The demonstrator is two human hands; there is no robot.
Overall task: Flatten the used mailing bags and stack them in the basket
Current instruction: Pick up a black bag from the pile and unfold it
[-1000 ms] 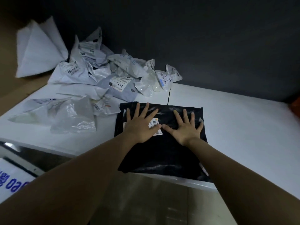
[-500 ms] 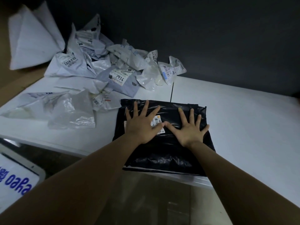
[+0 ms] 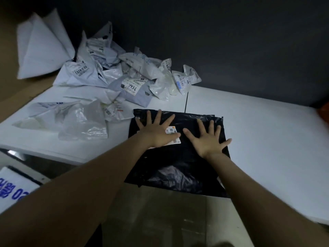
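Observation:
A black mailing bag (image 3: 178,168) lies flat on the white table (image 3: 267,139), its near edge hanging over the table's front. My left hand (image 3: 156,132) presses on it with fingers spread, partly covering a white shipping label (image 3: 173,133). My right hand (image 3: 208,139) presses flat on the bag beside it, fingers spread too. A heap of crumpled white and grey mailing bags (image 3: 114,73) sits at the back left of the table. The basket (image 3: 16,189) shows at the lower left, with a white bag with blue print inside.
A clear crumpled plastic bag (image 3: 83,122) lies left of the black bag. A large white bag (image 3: 41,49) leans at the far left on a brown surface. A dark wall runs behind the table. An orange object (image 3: 324,113) peeks in at the right edge.
Both hands have stayed flat on the black bag, and my right hand has slid a little outward to the right. The bag's near part looks smoother.

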